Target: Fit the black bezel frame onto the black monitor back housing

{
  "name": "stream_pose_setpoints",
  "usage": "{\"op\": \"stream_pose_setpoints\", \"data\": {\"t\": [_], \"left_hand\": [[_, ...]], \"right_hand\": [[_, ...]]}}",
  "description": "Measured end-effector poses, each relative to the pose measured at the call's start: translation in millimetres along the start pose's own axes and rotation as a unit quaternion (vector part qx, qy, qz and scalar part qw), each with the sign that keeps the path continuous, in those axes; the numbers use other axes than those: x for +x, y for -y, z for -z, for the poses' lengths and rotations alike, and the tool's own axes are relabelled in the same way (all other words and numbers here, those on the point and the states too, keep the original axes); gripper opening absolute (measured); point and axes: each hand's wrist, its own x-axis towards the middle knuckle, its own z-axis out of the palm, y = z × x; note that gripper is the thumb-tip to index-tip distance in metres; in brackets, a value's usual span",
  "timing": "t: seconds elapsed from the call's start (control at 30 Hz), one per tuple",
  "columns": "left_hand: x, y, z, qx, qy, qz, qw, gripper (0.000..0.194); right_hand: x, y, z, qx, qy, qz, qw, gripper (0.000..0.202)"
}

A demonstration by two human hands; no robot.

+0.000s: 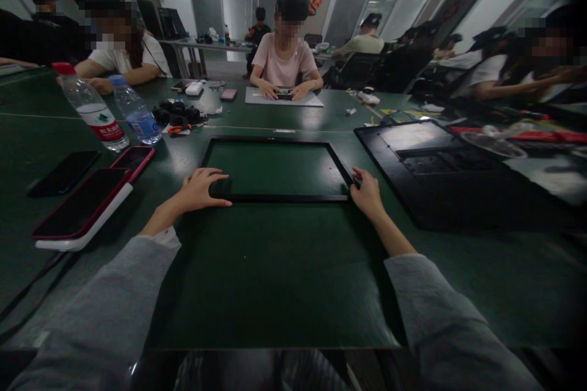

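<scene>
Head shows frame (284,198) on green table (275,275), glass (236,9) beyond

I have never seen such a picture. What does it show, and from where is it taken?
There is no machine here: a person wears one camera on the head, and it looks forward and down. The person's bare left hand, thumb and fingers spread, is at the left side of a thin black frame on the green table. The right hand, fingers bent, touches its right side; how firmly is unclear. To the left are a red-capped bottle, a blue-capped bottle and phones; to the right, a black panel.
</scene>
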Motion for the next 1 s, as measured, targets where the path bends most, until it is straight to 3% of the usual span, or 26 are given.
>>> {"op": "stream_pose_setpoints", "data": {"t": [0.17,0.4,0.57,0.73,0.87,1.0], "left_hand": [[2.6,-0.3,-2.1,-0.029,-0.039,-0.018,0.999,0.043],[2.3,1.5,-2.9,-0.028,-0.090,0.019,0.995,0.047],[4.3,5.4,-5.6,-0.044,-0.096,0.048,0.993,0.049],[4.5,1.2,-3.9,-0.084,-0.093,0.076,0.989,0.048],[4.4,-3.1,-0.4,-0.108,-0.085,0.095,0.986,0.050],[5.9,-1.6,0.7,-0.160,-0.104,0.100,0.976,0.049]], "right_hand": [[0.6,3.7,3.1,0.035,-0.002,-0.013,0.999,0.054],[1.5,5.2,2.4,0.052,0.005,-0.020,0.998,0.051],[3.7,3.9,5.2,0.041,0.001,-0.033,0.999,0.052],[10.3,4.7,19.1,0.045,-0.061,-0.062,0.995,0.050],[15.7,4.8,42.2,0.014,-0.136,-0.110,0.984,0.050],[18.8,-23.2,77.8,-0.062,-0.230,-0.190,0.953,0.058]]}}
